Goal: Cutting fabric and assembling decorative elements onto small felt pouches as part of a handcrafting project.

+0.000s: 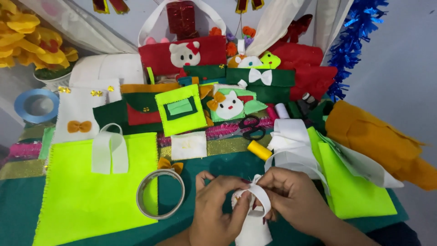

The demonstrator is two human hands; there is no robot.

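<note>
Head view: left hand [217, 207] and right hand [291, 198] grips pinch white felt piece [253, 223] between them.

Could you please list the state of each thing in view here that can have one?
Left hand: pinching the small white felt piece.
Right hand: gripping the same piece's loop.
Small white felt piece: held, its strap bent into a loop.
Black-handled scissors: lying closed, as far as can be seen.
Grey tape roll: lying flat on the neon-yellow felt bag.
Neon-yellow felt bag: lying flat, white handle folded down.
Yellow thread spool: lying on its side.
</note>
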